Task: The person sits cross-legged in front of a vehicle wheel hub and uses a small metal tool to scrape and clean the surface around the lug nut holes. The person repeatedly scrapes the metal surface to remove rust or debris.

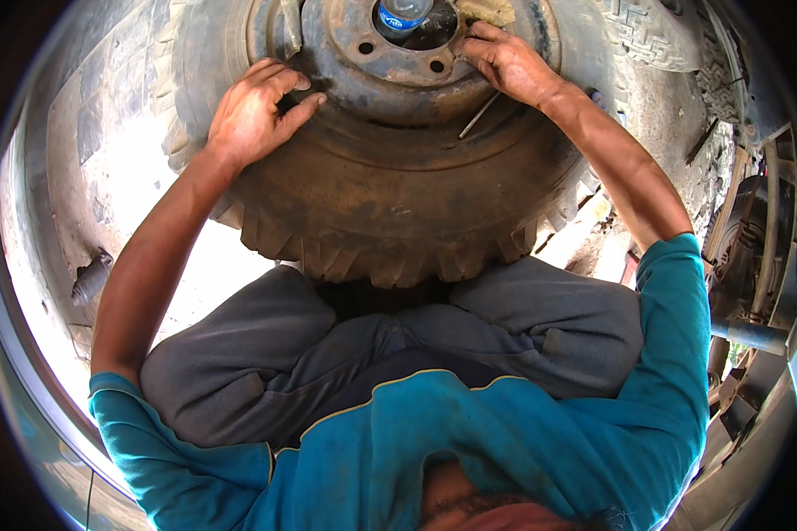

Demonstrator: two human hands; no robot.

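A large, dirty tyre (372, 199) with a rusty steel wheel rim (390, 75) lies in front of my legs. My left hand (261, 111) rests at the left edge of the rim, thumb and fingers apart, with nothing seen in it. On the right side of the rim, my right hand (509, 64) has its fingers curled and pressed together; whatever they grip is hidden. A yellowish, crumbly-looking piece (491, 11) sits just beyond those fingers. Below them, a thin metal rod (476, 118) lies slanted against the tyre.
A clear plastic bottle (405, 12) with a blue label stands in the hub hole. A flat greyish strip (291, 26) lies on the rim's left. Another tyre (651, 34) is at the far right, with metal bars and a pipe (748, 336) nearer me.
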